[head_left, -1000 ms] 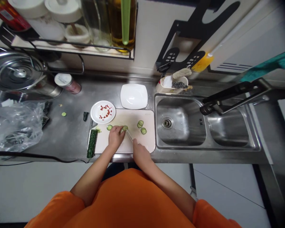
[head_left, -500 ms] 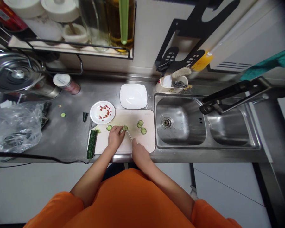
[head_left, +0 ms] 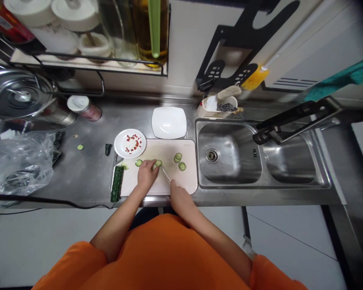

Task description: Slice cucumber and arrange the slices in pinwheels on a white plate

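- One dark-green cucumber length (head_left: 117, 184), two pale-green round slice clusters (head_left: 182, 166) lay.
- Left hand (head_left: 146, 174) pinched one round green cucumber piece (head_left: 158, 163).
- Right hand (head_left: 180, 198) gripped one slim silver knife (head_left: 166, 175).

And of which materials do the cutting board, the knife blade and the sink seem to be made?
Cutting board: probably plastic, pale and smooth, with no wood grain showing.
Knife blade: likely steel, a thin silvery strip, too small to judge its finish.
Sink: metal, probably stainless steel, grey with soft, bright reflections.
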Tool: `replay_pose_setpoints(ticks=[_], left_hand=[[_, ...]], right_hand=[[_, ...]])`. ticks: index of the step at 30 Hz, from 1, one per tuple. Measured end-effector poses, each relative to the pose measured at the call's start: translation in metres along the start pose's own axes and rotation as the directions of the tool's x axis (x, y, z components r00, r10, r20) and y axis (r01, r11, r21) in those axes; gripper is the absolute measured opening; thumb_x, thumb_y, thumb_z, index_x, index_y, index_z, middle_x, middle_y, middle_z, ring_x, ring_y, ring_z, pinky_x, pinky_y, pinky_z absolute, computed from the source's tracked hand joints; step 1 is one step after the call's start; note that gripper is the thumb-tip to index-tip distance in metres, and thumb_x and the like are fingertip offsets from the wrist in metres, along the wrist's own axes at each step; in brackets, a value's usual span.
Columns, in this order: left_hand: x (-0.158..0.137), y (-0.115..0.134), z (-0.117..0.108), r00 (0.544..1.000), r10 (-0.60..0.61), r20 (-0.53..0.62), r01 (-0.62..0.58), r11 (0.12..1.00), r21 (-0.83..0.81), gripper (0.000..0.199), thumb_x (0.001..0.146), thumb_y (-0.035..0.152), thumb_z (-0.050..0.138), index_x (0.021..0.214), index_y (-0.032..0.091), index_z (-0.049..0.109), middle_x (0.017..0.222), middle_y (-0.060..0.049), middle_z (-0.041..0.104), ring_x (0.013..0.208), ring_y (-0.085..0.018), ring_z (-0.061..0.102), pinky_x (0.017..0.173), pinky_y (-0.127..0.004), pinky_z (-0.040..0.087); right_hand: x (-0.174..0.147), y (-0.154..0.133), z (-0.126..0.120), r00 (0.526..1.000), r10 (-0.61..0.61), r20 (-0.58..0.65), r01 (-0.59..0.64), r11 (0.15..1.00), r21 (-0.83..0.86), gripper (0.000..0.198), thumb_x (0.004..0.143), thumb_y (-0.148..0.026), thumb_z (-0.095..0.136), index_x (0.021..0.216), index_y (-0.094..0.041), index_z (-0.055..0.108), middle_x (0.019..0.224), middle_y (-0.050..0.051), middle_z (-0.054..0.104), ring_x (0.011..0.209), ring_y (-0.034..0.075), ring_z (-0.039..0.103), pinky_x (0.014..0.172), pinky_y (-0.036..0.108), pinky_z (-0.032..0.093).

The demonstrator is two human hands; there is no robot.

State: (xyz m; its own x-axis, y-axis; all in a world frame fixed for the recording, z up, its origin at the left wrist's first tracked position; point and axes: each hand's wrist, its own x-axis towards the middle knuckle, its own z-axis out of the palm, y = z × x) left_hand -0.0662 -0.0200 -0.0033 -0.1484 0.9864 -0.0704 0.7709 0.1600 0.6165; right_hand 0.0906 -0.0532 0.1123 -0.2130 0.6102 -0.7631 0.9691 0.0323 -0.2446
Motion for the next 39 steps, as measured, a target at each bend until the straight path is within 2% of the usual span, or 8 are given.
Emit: replay_pose_setpoints(ticks=[6,11,16,22,27,32,36,39], left_hand=[[0.004,0.004,-0.003,0.999,-0.027,0.018,0.028,0.999,-0.021,0.030,0.077,0.027,0.059,0.105,0.020,0.067,0.095,-0.008,0.063,0.093,-0.022,0.058,0.086,-0.033,0.046],[0.007,0.011,-0.007,0.999,-0.041,0.023,0.042,0.998,-0.052,0.017,0.077,0.028,0.059,0.090,0.019,0.067,0.089,-0.007,0.065,0.088,-0.021,0.058,0.083,-0.033,0.045],[0.004,0.014,-0.024,0.976,-0.207,0.074,0.217,0.962,-0.166,0.024,0.080,0.042,0.057,0.083,0.021,0.066,0.078,-0.001,0.068,0.070,-0.015,0.059,0.072,-0.028,0.045],[0.009,-0.012,-0.058,0.910,-0.414,-0.014,0.406,0.897,-0.176,0.029,0.074,0.045,0.061,0.085,0.019,0.069,0.078,-0.001,0.070,0.072,-0.015,0.062,0.073,-0.026,0.045],[0.013,-0.029,-0.064,0.940,-0.332,-0.072,0.337,0.939,0.065,0.024,0.078,0.035,0.052,0.087,0.019,0.069,0.078,-0.005,0.070,0.073,-0.019,0.062,0.074,-0.030,0.044],[0.011,-0.029,-0.061,0.977,-0.194,-0.083,0.208,0.952,0.223,0.025,0.080,0.030,0.050,0.091,0.017,0.068,0.086,-0.011,0.068,0.082,-0.024,0.061,0.077,-0.035,0.045],[0.015,-0.015,-0.057,0.993,-0.097,-0.068,0.109,0.974,0.199,0.024,0.081,0.028,0.049,0.091,0.017,0.068,0.092,-0.011,0.067,0.088,-0.024,0.060,0.083,-0.036,0.045],[0.027,0.011,-0.042,0.999,-0.008,0.032,0.006,0.997,0.078,0.024,0.081,0.028,0.052,0.097,0.018,0.067,0.095,-0.008,0.067,0.089,-0.022,0.060,0.085,-0.033,0.045]], right_hand=[[-0.017,0.013,0.004,0.997,0.054,0.061,-0.053,0.999,-0.012,0.038,0.085,0.001,0.031,0.117,-0.014,0.041,0.096,0.016,0.066,0.098,0.026,0.063,0.072,0.032,0.044],[-0.021,0.018,0.003,0.994,0.063,0.090,-0.064,0.998,0.007,0.035,0.086,-0.003,0.033,0.117,-0.015,0.041,0.097,0.016,0.065,0.099,0.026,0.061,0.073,0.031,0.043],[-0.020,0.019,0.002,0.992,0.067,0.105,-0.068,0.998,0.010,0.035,0.086,-0.002,0.033,0.117,-0.016,0.041,0.096,0.015,0.065,0.096,0.024,0.062,0.072,0.030,0.042],[-0.019,0.021,0.003,0.990,0.082,0.113,-0.085,0.996,0.022,0.039,0.085,-0.001,0.033,0.120,-0.015,0.040,0.101,0.015,0.064,0.097,0.025,0.062,0.073,0.030,0.043],[-0.018,0.022,0.001,0.989,0.075,0.130,-0.079,0.996,0.032,0.041,0.085,-0.001,0.032,0.123,-0.015,0.040,0.101,0.015,0.065,0.098,0.026,0.062,0.075,0.031,0.043],[-0.020,0.021,-0.001,0.990,0.083,0.115,-0.086,0.996,0.020,0.042,0.085,-0.001,0.031,0.123,-0.015,0.041,0.100,0.016,0.066,0.098,0.026,0.062,0.074,0.031,0.044],[-0.020,0.023,0.002,0.993,0.074,0.087,-0.076,0.997,0.028,0.043,0.085,0.000,0.029,0.123,-0.015,0.042,0.099,0.015,0.066,0.097,0.026,0.063,0.074,0.031,0.045],[-0.019,0.024,0.005,0.995,0.062,0.080,-0.065,0.997,0.033,0.042,0.085,-0.001,0.029,0.123,-0.015,0.042,0.099,0.016,0.066,0.097,0.026,0.063,0.074,0.032,0.045]])
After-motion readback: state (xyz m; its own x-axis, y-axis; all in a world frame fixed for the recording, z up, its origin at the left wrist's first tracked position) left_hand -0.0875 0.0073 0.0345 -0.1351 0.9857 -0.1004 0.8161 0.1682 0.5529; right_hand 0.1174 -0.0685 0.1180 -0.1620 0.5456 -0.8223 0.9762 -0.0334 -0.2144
